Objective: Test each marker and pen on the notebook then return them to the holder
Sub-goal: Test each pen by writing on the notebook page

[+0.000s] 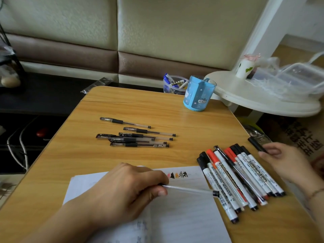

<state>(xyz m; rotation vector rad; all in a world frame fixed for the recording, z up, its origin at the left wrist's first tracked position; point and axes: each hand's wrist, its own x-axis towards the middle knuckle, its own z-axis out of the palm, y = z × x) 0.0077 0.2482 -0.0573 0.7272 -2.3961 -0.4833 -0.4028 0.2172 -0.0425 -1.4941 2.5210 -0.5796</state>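
Observation:
My left hand (126,190) rests on the open notebook (184,216) and grips a clear gel pen (191,189) whose black end points right. Red and black test scribbles (177,175) mark the page's top edge. My right hand (284,160) hovers at the table's right edge with a black pen cap (256,143) pinched in its fingers. Several whiteboard markers (242,178) with black and red caps lie bunched beside the notebook. Several black gel pens (138,136) lie in the table's middle. The blue holder (199,95) stands at the far right corner.
A clear cup (173,85) with blue and white markers stands behind the holder. A white round side table (263,100) carries a cup and plastic containers at the right. The wooden table (192,118) ends close to my right hand. A padded wall runs behind.

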